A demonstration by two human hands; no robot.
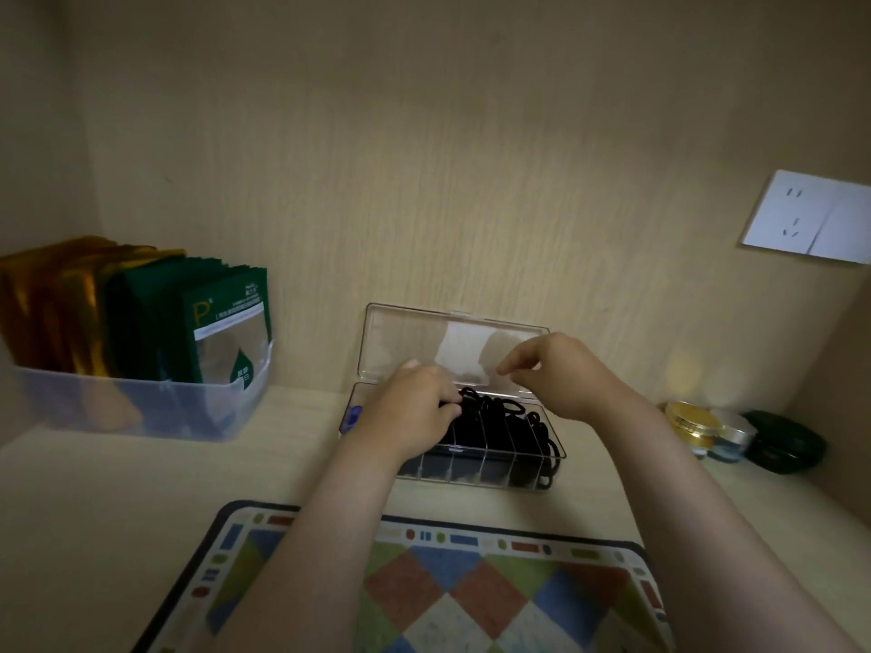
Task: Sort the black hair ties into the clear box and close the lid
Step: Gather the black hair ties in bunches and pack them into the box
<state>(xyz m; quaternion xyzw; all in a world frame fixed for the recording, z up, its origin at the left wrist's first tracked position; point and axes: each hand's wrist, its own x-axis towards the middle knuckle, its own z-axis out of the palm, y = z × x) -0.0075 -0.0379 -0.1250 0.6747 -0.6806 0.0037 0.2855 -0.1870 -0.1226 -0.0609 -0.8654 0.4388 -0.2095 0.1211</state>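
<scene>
Clear box (495, 468) at frame centre on surface (118, 501), lid (410, 337) upright, black ties (499, 419) inside, left hand (414, 412) pinching ties, right hand (561, 374) above, fingers narrowly curled, empty

Dim, warm-toned interior; brightest on the wooden back wall (424, 157) — corners fall to shadow; soft glare on the gold sachets (56, 304) and the clear box lid (452, 344); slight overall softness; wide-angle bending at edges — wall socket (808, 216) skewed.
</scene>
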